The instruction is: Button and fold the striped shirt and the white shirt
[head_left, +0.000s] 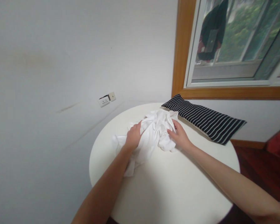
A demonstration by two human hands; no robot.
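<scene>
Forearms [224, 174] in foreground, over round white counter [177, 189]. White cloth [151, 135] crumpled on counter, between the hands. Right hand [180, 136] grasping cloth's right side, fold between thumb and fingers. Left hand [133, 136] on cloth's left part, fingertips partly hidden, can't tell if gripping. Black-and-white striped cushion [205, 119] behind, overhanging counter's rim.

Wood-framed window [238, 40] in white wall [84, 56], dark-red floor [254, 161].
</scene>
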